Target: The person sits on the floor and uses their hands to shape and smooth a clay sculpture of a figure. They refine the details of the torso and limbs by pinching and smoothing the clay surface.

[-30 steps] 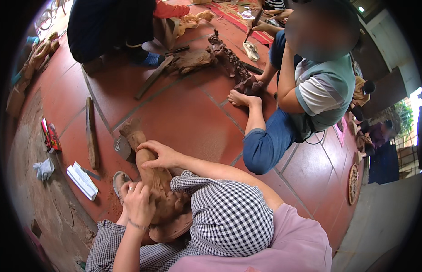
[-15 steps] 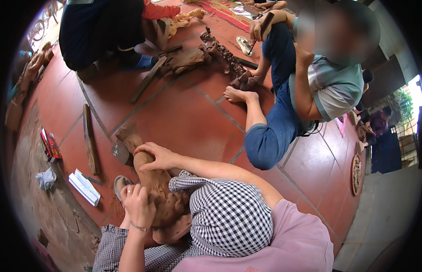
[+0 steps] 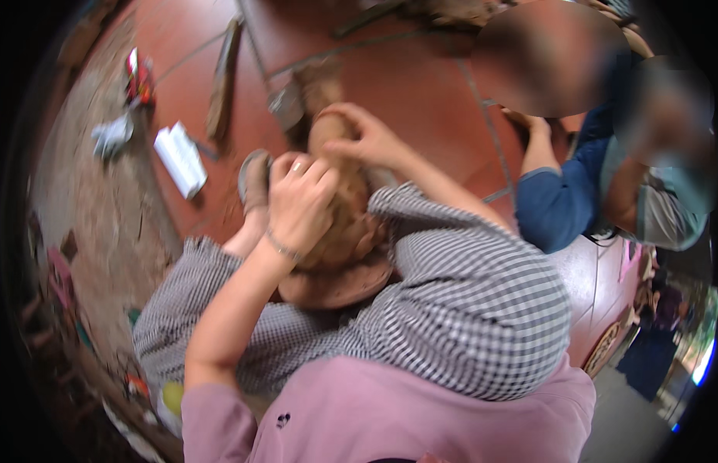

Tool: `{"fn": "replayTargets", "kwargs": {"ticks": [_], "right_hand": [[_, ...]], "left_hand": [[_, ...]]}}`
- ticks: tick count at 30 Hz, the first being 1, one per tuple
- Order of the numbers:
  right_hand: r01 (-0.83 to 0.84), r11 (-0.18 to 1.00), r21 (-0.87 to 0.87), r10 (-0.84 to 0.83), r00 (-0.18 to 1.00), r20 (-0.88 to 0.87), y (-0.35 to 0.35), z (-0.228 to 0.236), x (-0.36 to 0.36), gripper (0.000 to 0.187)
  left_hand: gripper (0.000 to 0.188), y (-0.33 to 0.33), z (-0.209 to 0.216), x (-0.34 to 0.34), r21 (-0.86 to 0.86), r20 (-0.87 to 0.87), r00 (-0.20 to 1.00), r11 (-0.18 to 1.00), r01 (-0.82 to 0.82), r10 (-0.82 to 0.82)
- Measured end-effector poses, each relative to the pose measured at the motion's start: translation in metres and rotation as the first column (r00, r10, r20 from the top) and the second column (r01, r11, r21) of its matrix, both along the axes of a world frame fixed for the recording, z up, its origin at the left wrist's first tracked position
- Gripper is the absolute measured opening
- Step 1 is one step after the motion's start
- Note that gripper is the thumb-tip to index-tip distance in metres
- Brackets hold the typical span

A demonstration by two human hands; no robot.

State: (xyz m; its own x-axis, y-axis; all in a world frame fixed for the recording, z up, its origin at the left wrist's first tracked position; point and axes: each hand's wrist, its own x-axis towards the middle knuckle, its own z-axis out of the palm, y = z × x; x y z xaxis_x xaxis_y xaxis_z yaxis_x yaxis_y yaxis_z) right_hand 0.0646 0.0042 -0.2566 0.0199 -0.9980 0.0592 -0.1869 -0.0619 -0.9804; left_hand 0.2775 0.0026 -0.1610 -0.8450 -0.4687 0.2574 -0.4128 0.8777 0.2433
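Both hands' grip around wooden carving; white block nearby, left

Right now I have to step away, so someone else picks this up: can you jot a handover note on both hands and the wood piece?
Left hand: fingers curled over the middle of the carved wood piece, gripping it.
Right hand: resting on the piece's upper end, fingers bent around it.
The piece lies between the checkered knees, its wide base toward the body, over the red tile floor.
Nearby on the floor: a white block and a wood strip to the left.
Done: piece held steady. No tool in either hand; how far the carving has got cannot be told.
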Motion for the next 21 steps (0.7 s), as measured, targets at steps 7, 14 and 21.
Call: {"fn": "replayTargets", "kwargs": {"ticks": [7,14,21], "right_hand": [[0.13,0.956,0.264,-0.086,0.981,-0.173,0.015,0.068,-0.02,0.052],[-0.463,0.881,0.098,0.452,0.762,-0.463,0.015,0.195,0.021,0.041],[-0.53,0.798,0.285,0.587,0.579,-0.566,0.003,0.196,0.036,0.028]], "left_hand": [[0.026,-0.021,0.001,0.05,0.112,-0.145,0.956,0.964,-0.242,0.257],[0.054,-0.001,0.044,0.019,0.563,-0.381,0.777,0.792,-0.235,0.501],[0.095,0.005,0.042,0.049,0.634,-0.36,0.842,0.767,-0.095,0.402]]}}
